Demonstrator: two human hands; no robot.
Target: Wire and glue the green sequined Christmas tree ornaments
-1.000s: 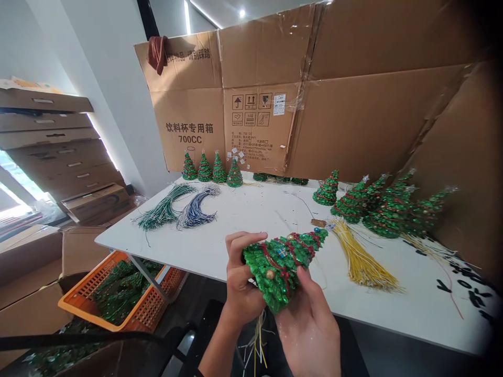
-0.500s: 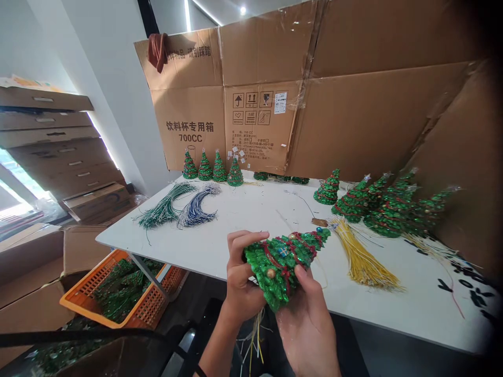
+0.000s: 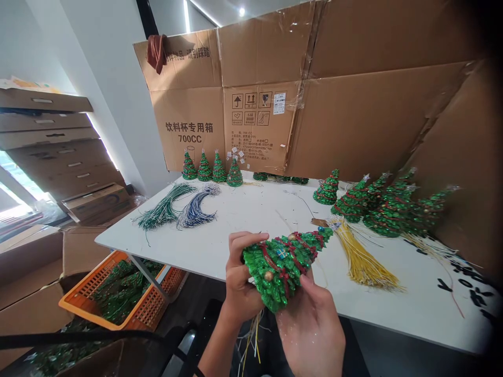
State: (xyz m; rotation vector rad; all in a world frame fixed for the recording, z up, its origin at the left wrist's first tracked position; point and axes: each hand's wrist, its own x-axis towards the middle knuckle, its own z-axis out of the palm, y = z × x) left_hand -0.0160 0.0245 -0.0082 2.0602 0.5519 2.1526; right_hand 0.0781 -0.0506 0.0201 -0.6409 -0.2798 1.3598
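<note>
A small glittery green Christmas tree (image 3: 285,264), wound with red garland and dotted with gold balls, lies tilted in both hands over the table's front edge, its tip to the upper right. My left hand (image 3: 243,275) grips the wide base, fingers over the top and thumb below. Under the tree, my right hand (image 3: 312,319) supports it with the palm, its thumb along the lower side. The fingers behind the tree are hidden. Several white and yellow wires (image 3: 251,337) hang below the hands. Just right of the tree's tip lies a bundle of yellow wires (image 3: 363,259).
Green wires (image 3: 167,207) and blue wires (image 3: 199,207) lie on the white table (image 3: 251,209). Several finished-looking trees (image 3: 218,166) stand at the back left, more trees (image 3: 393,207) at the right. Behind rises a cardboard wall (image 3: 259,68). An orange crate (image 3: 98,314) stands below, left.
My right hand has shifted slightly right, its thumb sliding a little down the tree's side. The tree has turned slightly; both hands still hold it.
</note>
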